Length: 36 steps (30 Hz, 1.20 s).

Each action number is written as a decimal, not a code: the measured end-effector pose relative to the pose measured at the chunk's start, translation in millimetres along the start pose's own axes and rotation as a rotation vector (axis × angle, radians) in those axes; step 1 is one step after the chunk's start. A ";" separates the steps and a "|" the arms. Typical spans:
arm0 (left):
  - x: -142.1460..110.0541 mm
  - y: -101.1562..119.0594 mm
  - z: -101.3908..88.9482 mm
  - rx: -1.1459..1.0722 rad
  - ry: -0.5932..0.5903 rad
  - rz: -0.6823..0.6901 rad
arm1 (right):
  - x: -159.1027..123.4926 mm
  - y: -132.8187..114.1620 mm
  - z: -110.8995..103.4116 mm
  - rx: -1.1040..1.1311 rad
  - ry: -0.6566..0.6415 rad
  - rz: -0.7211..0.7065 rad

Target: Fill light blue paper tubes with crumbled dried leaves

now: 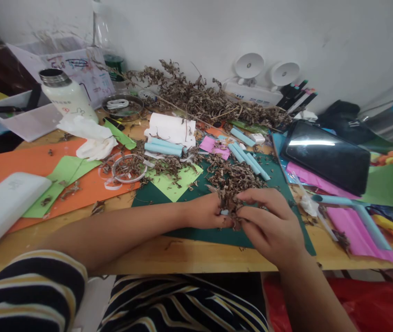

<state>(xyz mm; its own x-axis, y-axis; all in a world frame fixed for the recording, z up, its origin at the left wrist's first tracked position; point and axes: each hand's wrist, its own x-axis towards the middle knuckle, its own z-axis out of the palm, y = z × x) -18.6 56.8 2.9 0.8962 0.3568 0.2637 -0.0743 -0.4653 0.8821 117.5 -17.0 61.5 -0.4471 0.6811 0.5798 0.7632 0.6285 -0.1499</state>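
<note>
Above the dark green mat [182,230], my left hand [205,211] is closed around a light-blue paper roll [224,212], of which only a small bit shows between the fingers. Crumbled dried leaves [229,200] cover the top of that hand. My right hand [274,226] meets it from the right, with thumb and fingers bent onto the leaves; the fingertips are partly hidden by them. A loose heap of dried leaves [233,173] lies just behind both hands. More light-blue paper rolls [248,159] rest at the back of the mat.
Dried branches [196,99] line the wall by a white router [252,92]. A black tablet [326,154] and pink paper [355,230] are on the right. On the left are an open bottle [67,94], orange paper [6,170], a white case [13,203] and a tape roll [129,168].
</note>
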 end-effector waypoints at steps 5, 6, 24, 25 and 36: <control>1.4 -1.5 0.6 0.025 -0.006 0.018 | -2.7 1.4 -2.4 0.015 -0.018 -0.016; 1.4 -2.2 0.8 0.025 -0.005 0.021 | -3.5 1.6 -3.4 0.022 -0.030 -0.017; -0.3 -4.4 1.6 0.027 0.020 0.069 | -13.6 4.0 5.5 0.145 0.245 0.390; -0.1 -4.5 1.7 0.029 0.015 0.072 | -14.5 1.5 4.7 0.156 0.253 0.350; 0.2 -9.0 3.0 0.072 0.039 0.169 | -8.1 -13.4 7.6 -0.155 0.161 0.109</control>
<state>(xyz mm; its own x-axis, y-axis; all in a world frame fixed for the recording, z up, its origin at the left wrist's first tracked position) -16.4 58.6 -6.1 0.8557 0.2995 0.4219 -0.1892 -0.5778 0.7940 107.3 -28.1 52.7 -0.2871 0.6655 0.6890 0.8709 0.4809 -0.1015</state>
